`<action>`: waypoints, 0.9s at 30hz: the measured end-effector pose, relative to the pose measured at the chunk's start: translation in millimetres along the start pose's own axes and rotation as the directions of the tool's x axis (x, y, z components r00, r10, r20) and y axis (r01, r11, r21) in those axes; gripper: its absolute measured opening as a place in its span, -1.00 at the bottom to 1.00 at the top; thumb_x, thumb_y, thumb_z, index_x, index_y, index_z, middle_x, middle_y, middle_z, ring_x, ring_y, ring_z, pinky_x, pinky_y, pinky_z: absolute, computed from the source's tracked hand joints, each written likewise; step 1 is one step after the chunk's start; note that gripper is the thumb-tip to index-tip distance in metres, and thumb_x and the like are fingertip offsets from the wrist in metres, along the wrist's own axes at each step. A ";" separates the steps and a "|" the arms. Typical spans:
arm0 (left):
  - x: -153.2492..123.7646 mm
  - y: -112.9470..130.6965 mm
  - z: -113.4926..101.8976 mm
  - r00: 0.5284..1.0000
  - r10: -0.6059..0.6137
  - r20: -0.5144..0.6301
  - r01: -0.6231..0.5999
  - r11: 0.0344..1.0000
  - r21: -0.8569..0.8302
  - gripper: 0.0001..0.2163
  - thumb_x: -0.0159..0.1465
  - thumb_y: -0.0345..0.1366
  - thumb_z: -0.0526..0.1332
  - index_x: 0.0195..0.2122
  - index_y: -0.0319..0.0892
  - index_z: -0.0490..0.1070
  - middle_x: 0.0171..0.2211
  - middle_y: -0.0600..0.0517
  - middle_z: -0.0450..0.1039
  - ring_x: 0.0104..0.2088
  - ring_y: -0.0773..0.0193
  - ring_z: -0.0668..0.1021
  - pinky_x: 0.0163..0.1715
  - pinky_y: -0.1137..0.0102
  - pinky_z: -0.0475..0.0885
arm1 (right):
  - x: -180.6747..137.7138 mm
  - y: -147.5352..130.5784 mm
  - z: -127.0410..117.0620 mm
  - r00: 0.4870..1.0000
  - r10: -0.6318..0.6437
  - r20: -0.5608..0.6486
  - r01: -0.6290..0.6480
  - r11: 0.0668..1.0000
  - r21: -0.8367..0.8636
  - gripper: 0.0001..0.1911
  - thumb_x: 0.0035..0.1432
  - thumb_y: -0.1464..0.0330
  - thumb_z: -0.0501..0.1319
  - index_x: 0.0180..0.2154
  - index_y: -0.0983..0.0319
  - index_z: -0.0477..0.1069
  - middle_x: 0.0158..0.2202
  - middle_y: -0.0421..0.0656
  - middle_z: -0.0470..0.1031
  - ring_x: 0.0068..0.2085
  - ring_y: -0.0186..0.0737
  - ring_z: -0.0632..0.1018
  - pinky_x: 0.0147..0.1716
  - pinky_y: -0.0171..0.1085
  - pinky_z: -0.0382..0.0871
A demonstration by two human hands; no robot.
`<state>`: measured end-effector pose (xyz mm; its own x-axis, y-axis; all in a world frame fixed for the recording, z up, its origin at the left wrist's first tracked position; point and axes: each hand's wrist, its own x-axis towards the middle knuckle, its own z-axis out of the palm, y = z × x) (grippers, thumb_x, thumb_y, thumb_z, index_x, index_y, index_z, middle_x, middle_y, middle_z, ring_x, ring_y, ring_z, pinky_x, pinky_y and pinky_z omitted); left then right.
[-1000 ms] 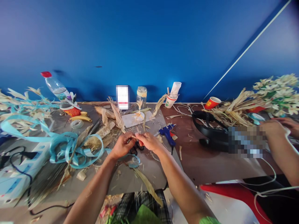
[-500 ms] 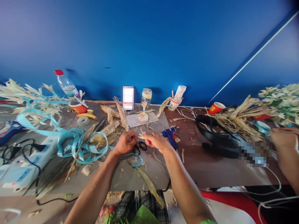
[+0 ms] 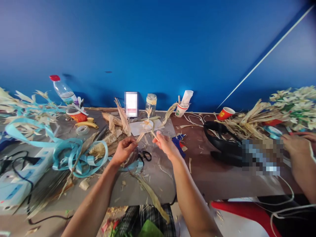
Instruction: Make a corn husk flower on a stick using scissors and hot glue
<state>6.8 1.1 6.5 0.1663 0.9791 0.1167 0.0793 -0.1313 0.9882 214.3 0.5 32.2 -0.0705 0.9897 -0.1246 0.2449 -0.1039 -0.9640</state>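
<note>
Over the middle of the table, my left hand (image 3: 125, 149) pinches a small pale strip of corn husk (image 3: 140, 137) pointing up and right. My right hand (image 3: 165, 144), a short way to the right, is closed on a thin straw-coloured piece (image 3: 154, 134), possibly a husk strip or stick. Just beyond the hands, a husk flower (image 3: 148, 122) stands on white paper (image 3: 135, 127). Black-handled scissors (image 3: 144, 156) lie below and between my hands. A blue glue gun (image 3: 178, 144) rests beside my right hand, partly hidden by it.
Light-blue ribbon (image 3: 71, 154), a corn cob and dry husks (image 3: 112, 120) crowd the left, near a power strip (image 3: 29, 174). Cups (image 3: 182, 110), a jar (image 3: 151, 102) and a propped phone (image 3: 131, 103) line the wall. Black headgear (image 3: 222, 144) and another person's hand (image 3: 296, 144) are at right.
My hands have moved apart, and a husk strip now shows at my left fingertips and a thin piece at my right. The whole view has shifted slightly.
</note>
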 end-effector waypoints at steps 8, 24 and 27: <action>-1.5 -2.2 12.2 0.997 -0.051 0.062 0.057 0.993 -0.103 -0.82 0.09 -0.24 0.21 -0.56 -0.23 0.33 -0.67 0.13 0.25 -0.63 0.44 0.27 -0.58 0.49 0.18 | -13.2 -9.5 37.6 0.983 -0.144 0.112 0.178 0.893 -0.413 -0.42 0.19 -0.04 -0.14 -0.58 0.24 0.28 -0.61 -0.19 0.30 -0.49 -0.30 0.36 -0.51 -0.36 0.06; -8.4 8.4 12.4 0.970 0.130 0.204 -0.146 0.987 0.064 -0.79 0.16 -0.19 0.15 -0.51 -0.23 0.35 -0.56 0.06 0.29 -0.51 0.37 0.31 -0.46 0.45 0.26 | -11.8 -4.9 32.8 0.965 -0.025 0.260 0.070 0.984 -0.164 -0.48 0.18 0.11 -0.04 -0.71 0.25 0.18 -0.76 -0.30 0.12 -0.67 -0.44 0.20 -0.58 -0.38 0.02; -7.9 7.4 10.3 0.964 0.169 0.203 -0.198 0.971 0.132 -0.82 0.15 -0.23 0.16 -0.51 -0.22 0.35 -0.54 0.06 0.29 -0.48 0.35 0.32 -0.41 0.44 0.26 | -11.0 -3.8 32.3 0.958 -0.005 0.286 0.035 0.994 -0.099 -0.48 0.15 0.11 -0.02 -0.73 0.25 0.17 -0.78 -0.31 0.09 -0.67 -0.45 0.16 -0.60 -0.37 -0.01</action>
<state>16.2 -9.2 11.9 0.3735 0.8906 0.2595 0.1740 -0.3421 0.9234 182.9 -13.1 29.6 -0.3454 0.9208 -0.1814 0.3373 -0.0586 -0.9396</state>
